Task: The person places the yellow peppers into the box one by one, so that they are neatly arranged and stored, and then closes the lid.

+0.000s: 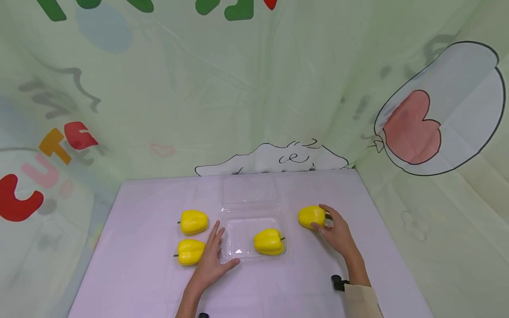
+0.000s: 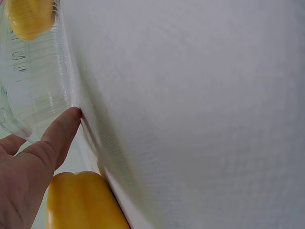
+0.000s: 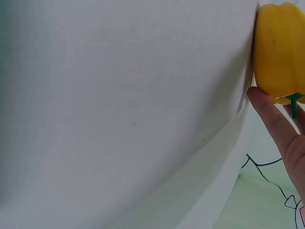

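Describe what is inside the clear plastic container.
In the head view, one yellow pepper lies in the right half of the container, its stem pointing right. Whatever is directly beneath the pepper is covered and cannot be seen.

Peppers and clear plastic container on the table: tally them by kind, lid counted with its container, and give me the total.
Yellow peppers: 4
Clear plastic container: 1
Total: 5

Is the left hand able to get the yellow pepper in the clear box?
Probably yes. The left hand is right beside the clear box, the lid lies open, and nothing seems to block the way to the yellow pepper inside.
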### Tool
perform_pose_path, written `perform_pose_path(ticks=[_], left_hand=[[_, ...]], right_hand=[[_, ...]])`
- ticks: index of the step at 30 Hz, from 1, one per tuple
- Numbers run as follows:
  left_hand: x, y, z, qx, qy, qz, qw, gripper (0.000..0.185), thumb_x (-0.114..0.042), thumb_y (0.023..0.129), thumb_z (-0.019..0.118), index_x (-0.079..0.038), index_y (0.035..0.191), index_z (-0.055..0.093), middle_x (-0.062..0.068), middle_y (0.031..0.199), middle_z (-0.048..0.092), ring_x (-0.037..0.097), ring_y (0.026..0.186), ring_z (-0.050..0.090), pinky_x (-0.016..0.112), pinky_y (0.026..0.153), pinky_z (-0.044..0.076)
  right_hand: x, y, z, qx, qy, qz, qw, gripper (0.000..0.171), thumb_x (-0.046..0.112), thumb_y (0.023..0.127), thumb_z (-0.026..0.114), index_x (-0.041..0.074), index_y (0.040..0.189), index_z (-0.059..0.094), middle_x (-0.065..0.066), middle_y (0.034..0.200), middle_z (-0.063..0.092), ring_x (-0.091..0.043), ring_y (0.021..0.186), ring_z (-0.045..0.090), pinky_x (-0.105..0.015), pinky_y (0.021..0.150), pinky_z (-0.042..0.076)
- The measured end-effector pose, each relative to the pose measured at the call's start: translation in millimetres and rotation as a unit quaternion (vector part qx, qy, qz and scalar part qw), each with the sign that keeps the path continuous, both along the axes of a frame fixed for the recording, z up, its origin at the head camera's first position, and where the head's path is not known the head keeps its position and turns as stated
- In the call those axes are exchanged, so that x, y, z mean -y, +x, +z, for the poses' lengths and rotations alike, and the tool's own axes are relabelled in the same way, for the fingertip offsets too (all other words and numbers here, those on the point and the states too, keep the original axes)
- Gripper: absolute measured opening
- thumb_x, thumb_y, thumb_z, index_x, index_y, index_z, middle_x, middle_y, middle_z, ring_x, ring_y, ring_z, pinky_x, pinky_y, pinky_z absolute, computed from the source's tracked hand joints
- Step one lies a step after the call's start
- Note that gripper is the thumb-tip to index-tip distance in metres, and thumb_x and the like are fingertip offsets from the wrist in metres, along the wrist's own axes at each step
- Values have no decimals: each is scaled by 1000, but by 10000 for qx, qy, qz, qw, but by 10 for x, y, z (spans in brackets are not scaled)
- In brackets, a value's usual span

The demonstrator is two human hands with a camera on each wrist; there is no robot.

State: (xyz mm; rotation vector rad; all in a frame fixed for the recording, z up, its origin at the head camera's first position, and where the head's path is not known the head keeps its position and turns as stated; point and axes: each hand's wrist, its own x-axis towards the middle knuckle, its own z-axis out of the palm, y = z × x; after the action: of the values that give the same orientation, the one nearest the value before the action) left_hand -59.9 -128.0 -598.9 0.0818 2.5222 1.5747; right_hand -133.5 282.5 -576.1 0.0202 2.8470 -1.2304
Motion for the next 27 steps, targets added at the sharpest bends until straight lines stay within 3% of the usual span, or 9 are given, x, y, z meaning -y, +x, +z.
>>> perform_pose_path(ticks=[14, 27], left_hand=[[17, -3, -6, -1, 169, -9, 9999, 108, -31, 81, 93, -12, 167, 31, -8, 181, 7, 37, 154, 44, 50, 120, 48], [12, -7, -6, 26, 181, 7, 9998, 108, -31, 81, 93, -13, 167, 31, -10, 181, 6, 37, 153, 45, 50, 121, 48]], right_hand=[[57, 42, 65, -132, 13, -35, 9999, 76, 23, 96, 80, 7, 160, 41, -23, 161, 46, -43, 138, 52, -57, 106, 59], [191, 95, 321, -344, -184, 144, 9991, 73, 27, 96, 80, 10, 158, 45, -19, 159, 49, -39, 134, 55, -54, 104, 61]])
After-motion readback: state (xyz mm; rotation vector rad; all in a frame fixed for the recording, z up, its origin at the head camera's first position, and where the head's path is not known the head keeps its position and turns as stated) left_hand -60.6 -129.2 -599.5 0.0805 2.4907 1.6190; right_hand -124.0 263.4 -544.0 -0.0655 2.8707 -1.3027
